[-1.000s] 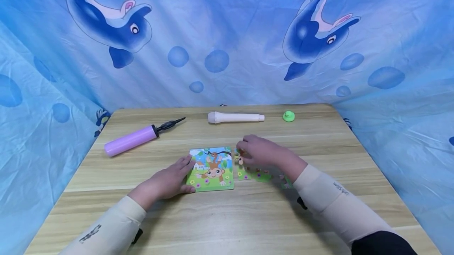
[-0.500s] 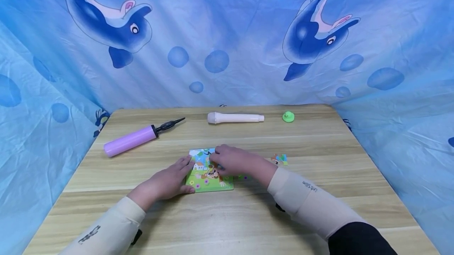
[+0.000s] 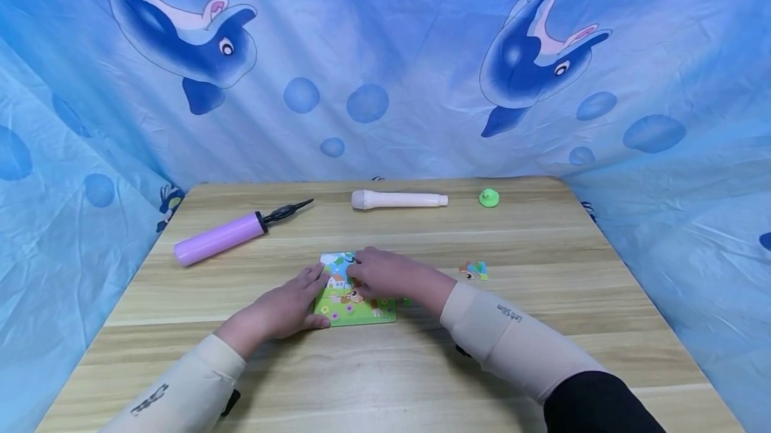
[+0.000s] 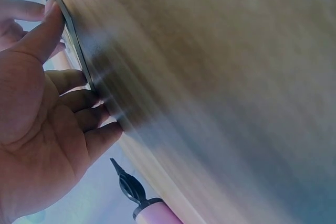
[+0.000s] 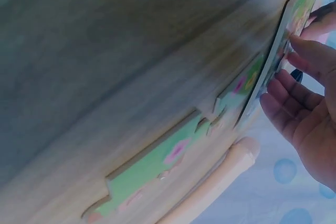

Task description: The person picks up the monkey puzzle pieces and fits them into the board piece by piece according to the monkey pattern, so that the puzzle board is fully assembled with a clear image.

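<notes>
A square jigsaw puzzle board (image 3: pixel 355 318) with a cartoon monkey picture lies in the middle of the table. My left hand (image 3: pixel 294 302) rests along its left side, fingers spread, the thumb by the near corner. In the left wrist view the fingertips (image 4: pixel 116 128) meet the table and board edge. My right hand (image 3: pixel 385 274) is over the upper middle of the board, thumb and forefinger pinching a puzzle piece down at its surface; the fingers mostly hide it. Loose puzzle pieces (image 5: pixel 157 163) lie right of the board, and another piece (image 3: pixel 474 270) lies beyond the right wrist.
A purple hand pump (image 3: pixel 223 239) with a black nozzle lies at the back left of the wooden table (image 3: pixel 373 379). A pale toy microphone (image 3: pixel 400 199) and a green rubber duck (image 3: pixel 489 198) are along the back. Behind hangs a blue dolphin curtain (image 3: pixel 415 38).
My right hand has moved left from the loose pieces onto the board, then slightly farther left. A piece beyond the right wrist came into sight. The left hand has stayed at the board.
</notes>
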A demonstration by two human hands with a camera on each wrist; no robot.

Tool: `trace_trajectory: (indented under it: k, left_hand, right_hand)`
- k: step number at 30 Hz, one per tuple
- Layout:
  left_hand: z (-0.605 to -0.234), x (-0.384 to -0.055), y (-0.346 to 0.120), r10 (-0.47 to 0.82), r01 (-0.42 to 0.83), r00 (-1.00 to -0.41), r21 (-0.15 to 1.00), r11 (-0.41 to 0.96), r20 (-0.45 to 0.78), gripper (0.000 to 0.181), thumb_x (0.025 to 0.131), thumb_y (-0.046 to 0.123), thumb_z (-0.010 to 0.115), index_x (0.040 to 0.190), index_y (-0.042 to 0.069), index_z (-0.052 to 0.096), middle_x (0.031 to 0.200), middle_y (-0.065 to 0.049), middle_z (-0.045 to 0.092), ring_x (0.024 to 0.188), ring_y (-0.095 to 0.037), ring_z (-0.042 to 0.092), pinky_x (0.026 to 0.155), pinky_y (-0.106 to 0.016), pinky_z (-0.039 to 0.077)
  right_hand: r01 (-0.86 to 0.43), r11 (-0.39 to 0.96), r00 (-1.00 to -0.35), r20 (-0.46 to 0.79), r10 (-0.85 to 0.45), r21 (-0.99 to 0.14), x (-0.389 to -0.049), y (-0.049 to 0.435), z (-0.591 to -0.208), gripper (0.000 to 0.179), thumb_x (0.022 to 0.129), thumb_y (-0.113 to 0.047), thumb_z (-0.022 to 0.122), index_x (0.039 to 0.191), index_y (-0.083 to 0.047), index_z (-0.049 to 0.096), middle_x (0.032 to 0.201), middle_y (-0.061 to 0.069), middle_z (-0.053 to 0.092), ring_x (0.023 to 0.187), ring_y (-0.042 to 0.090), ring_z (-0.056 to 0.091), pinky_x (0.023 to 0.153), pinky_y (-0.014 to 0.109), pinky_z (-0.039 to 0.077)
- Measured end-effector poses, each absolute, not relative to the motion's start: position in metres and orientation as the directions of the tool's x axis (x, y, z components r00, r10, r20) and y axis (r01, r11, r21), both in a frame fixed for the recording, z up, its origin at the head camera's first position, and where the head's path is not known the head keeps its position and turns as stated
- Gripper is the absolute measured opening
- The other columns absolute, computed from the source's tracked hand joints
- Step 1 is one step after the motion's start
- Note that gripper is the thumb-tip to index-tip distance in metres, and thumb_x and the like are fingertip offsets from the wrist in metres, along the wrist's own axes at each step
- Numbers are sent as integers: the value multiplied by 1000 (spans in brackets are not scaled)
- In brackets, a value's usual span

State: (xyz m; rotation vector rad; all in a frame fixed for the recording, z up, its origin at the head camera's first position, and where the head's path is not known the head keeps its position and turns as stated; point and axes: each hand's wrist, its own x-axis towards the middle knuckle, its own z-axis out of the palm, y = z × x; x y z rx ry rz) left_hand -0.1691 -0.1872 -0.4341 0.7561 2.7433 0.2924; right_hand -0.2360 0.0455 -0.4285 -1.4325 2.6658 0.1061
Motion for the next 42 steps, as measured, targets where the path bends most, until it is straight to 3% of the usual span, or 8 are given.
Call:
trace_trajectory:
  k: [9, 13, 17, 21, 24, 31, 42]
  left_hand:
    - [-434, -170, -188, 527, 470, -823, 268, 841, -212, 87, 92, 50, 63, 153, 0, 27, 162, -21, 17, 149, -41, 18, 117, -54, 29]
    - [-433, -170, -188, 518, 457, -827, 277, 845, -218, 88, 91, 51, 63, 154, 2, 26, 162, -20, 17, 149, -40, 18, 117, -55, 29]
    - [-433, -171, -188, 538, 476, -816, 281, 833, -212, 82, 92, 49, 63, 156, 12, 27, 161, -25, 18, 147, -44, 21, 113, -59, 33]
    - [-431, -172, -185, 562, 503, -797, 271, 821, -223, 71, 94, 46, 62, 155, 25, 32, 158, -31, 18, 143, -51, 24, 108, -64, 36]
    - [-427, -172, -183, 558, 499, -792, 264, 825, -247, 67, 94, 45, 61, 154, 29, 34, 158, -33, 16, 143, -53, 23, 107, -64, 36]
    - [-424, -173, -178, 544, 486, -791, 252, 837, -281, 68, 94, 44, 63, 153, 29, 35, 158, -33, 15, 143, -52, 23, 105, -61, 41]
    - [-421, -170, -175, 532, 470, -794, 257, 844, -294, 67, 94, 43, 63, 153, 29, 36, 158, -33, 13, 144, -52, 20, 105, -63, 40]
  right_hand:
    - [-831, 556, -554, -164, -817, 38, -232, 42, -428, 13, 99, -35, 57, 104, -25, 65, 97, -5, 53, 87, 12, 47, 73, 26, 46]
    - [-829, 556, -557, -179, -811, 59, -227, 44, -426, 19, 101, -36, 53, 111, -28, 67, 107, -3, 54, 93, 13, 48, 79, 29, 49]
    - [-833, 549, -551, -185, -814, 65, -225, 47, -423, 24, 103, -37, 50, 119, -28, 66, 113, -2, 54, 96, 13, 48, 83, 29, 50]
    - [-836, 546, -545, -200, -814, 54, -225, 49, -420, 25, 104, -34, 48, 121, -28, 65, 108, -3, 50, 93, 13, 45, 78, 28, 48]
    - [-838, 544, -540, -209, -815, 44, -226, 52, -420, 24, 104, -31, 49, 123, -29, 63, 108, -3, 49, 93, 13, 44, 78, 27, 47]
    - [-843, 537, -532, -212, -820, 34, -229, 57, -424, 37, 103, -28, 51, 140, -29, 56, 114, -4, 50, 97, 12, 44, 83, 26, 46]
    - [-843, 538, -527, -232, -818, 19, -230, 61, -424, 43, 103, -27, 50, 146, -29, 48, 109, -7, 46, 93, 10, 40, 77, 24, 41]
